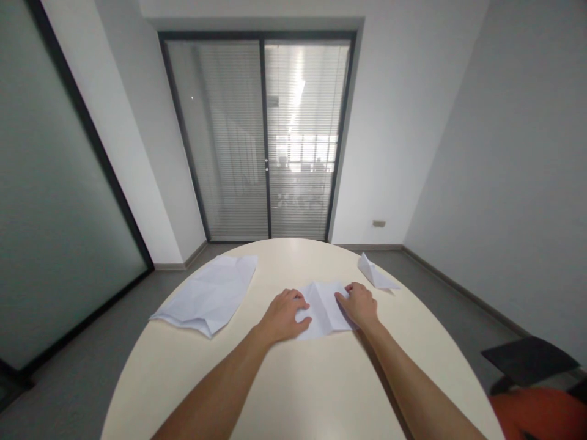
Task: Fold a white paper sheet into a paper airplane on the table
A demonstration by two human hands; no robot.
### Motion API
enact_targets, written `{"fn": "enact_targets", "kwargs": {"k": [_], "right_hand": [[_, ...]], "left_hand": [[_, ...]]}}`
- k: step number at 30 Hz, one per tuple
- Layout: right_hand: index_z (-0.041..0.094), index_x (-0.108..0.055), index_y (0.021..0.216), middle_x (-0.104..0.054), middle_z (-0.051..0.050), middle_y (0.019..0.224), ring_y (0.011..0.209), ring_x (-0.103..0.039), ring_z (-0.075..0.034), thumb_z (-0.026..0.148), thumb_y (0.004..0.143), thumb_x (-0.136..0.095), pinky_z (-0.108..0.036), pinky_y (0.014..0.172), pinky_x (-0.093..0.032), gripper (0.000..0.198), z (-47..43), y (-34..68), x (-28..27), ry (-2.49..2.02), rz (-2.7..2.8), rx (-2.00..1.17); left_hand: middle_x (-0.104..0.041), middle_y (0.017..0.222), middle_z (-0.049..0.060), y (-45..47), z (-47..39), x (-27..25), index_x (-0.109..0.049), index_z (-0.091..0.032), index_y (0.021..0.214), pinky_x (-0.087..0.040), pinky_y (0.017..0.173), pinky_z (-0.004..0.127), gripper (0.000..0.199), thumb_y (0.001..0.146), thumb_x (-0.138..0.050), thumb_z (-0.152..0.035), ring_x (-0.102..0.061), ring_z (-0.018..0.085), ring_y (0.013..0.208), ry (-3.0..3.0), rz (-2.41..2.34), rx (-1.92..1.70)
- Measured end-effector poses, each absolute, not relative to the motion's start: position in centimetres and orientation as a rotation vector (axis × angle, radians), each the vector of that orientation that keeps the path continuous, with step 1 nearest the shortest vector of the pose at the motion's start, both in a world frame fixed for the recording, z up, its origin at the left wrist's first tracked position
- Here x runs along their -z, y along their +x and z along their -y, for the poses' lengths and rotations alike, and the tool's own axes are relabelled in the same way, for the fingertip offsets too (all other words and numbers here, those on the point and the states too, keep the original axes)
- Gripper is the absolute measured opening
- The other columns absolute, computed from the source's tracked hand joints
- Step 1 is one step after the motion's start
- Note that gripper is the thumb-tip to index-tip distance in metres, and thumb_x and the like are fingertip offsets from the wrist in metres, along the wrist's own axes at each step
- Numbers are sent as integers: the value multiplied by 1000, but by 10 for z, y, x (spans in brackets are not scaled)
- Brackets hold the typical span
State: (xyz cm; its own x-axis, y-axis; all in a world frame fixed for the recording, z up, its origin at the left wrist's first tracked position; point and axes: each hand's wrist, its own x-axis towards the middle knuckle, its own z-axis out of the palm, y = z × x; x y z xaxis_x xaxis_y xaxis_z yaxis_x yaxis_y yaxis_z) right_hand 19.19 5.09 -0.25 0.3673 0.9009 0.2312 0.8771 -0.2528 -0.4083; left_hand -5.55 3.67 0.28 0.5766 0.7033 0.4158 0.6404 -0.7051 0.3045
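A creased sheet of white paper (323, 308) lies on the round cream table (293, 385), with a fold line running down its middle. My left hand (285, 315) rests on the paper's left side, its thumb and fingers apart. On the right side of the same sheet lies my right hand (360, 304), fingers bent a little and thumb on the paper. Both hands are open on the sheet, which partly hides under them. Beyond my right hand stands a folded piece of white paper (376, 275) with a pointed tip.
Several crumpled white sheets (213, 293) lie at the table's left edge. A chair with a red seat (541, 412) and black back stands at the lower right. Glass doors with blinds (298, 140) are behind the table.
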Motion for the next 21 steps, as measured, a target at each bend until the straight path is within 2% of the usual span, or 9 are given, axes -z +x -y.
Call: {"fn": "enact_targets", "kwargs": {"k": [3, 7, 10, 12, 14, 16, 21], "right_hand": [[20, -60, 96, -70, -10, 102, 99, -64, -27, 37, 89, -52, -34, 81, -44, 20, -54, 194, 2, -1986, 1515, -174], [23, -54, 97, -69, -6, 86, 79, -64, -22, 44, 93, -44, -29, 67, -41, 24, -50, 192, -5, -1772, 1459, -236], [24, -50, 101, -63, -1, 67, 61, -59, -21, 52, 94, -39, -28, 56, -35, 31, -44, 188, -12, -1684, 1399, -255], [23, -49, 102, -55, 3, 57, 53, -53, -19, 56, 94, -37, -27, 53, -32, 35, -42, 187, -15, -1624, 1384, -262], [23, -48, 102, -49, 6, 52, 48, -49, -18, 58, 95, -36, -26, 50, -29, 38, -42, 186, -16, -1580, 1368, -265], [22, -47, 104, -47, 7, 51, 47, -47, -17, 60, 95, -35, -26, 49, -27, 40, -43, 187, -15, -1549, 1352, -272], [21, -46, 107, -46, 7, 50, 48, -49, -18, 60, 95, -34, -26, 49, -28, 42, -47, 191, -8, -1540, 1336, -269]], "left_hand": [[-63, 123, 7, -55, -37, -1, -70, -23, 107, -45, 103, 41, 27, 82, -67, -34, -55, 26, 115, 2663, -1184, -785], [-57, 137, 11, -56, -41, 7, -65, -21, 119, -38, 111, 44, 37, 85, -63, -34, -49, 28, 128, 2580, -1337, -799], [-40, 153, 16, -57, -47, 14, -50, -17, 139, -31, 116, 47, 56, 87, -60, -35, -39, 31, 140, 2449, -1485, -857], [-33, 157, 18, -57, -51, 17, -36, -13, 148, -30, 116, 47, 69, 87, -59, -36, -33, 32, 143, 2336, -1545, -917], [-39, 153, 20, -57, -55, 18, -26, -12, 152, -33, 115, 46, 77, 87, -60, -37, -37, 31, 141, 2223, -1566, -968], [-48, 146, 20, -57, -57, 17, -22, -12, 153, -38, 111, 44, 80, 87, -60, -38, -45, 29, 136, 2129, -1558, -1017], [-61, 131, 14, -57, -60, 12, -30, -21, 149, -45, 102, 39, 69, 88, -60, -30, -57, 25, 123, 2014, -1520, -1179]]}}
